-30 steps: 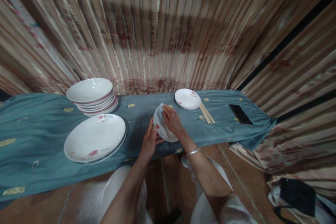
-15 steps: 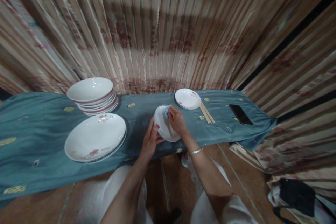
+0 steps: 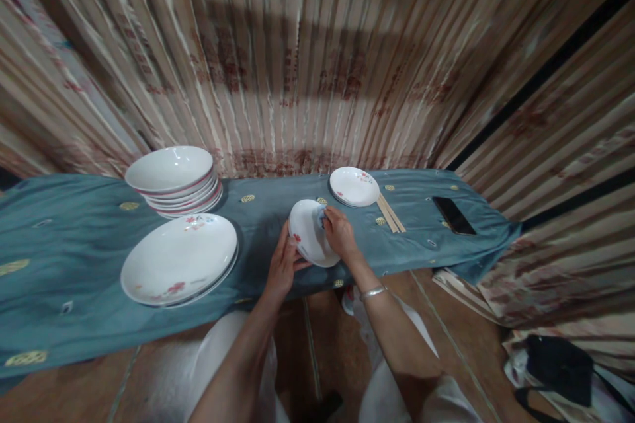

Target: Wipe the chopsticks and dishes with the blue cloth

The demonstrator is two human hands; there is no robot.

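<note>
My left hand (image 3: 284,259) grips the left edge of a small white plate (image 3: 308,231) with a red flower, its thumb near the rim and fingers beneath. The plate is tilted above the front part of the table. In my right hand (image 3: 339,235) a light blue cloth (image 3: 321,214) is bunched, pressed to the plate's upper right side; most of the cloth is hidden by the fingers. Beyond the hands, small flowered plates (image 3: 354,186) lie stacked, with wooden chopsticks (image 3: 391,214) beside them.
A stack of white bowls (image 3: 171,172) stands at the back left, with large flowered plates (image 3: 181,258) in front. A black phone (image 3: 453,215) lies on the right of the blue tablecloth (image 3: 268,195). Pleated curtains hang behind. A black bag (image 3: 559,370) sits low at right.
My right hand has shifted slightly right and down across the plate with the cloth. The left hand keeps its hold, and the plate stays almost in place.
</note>
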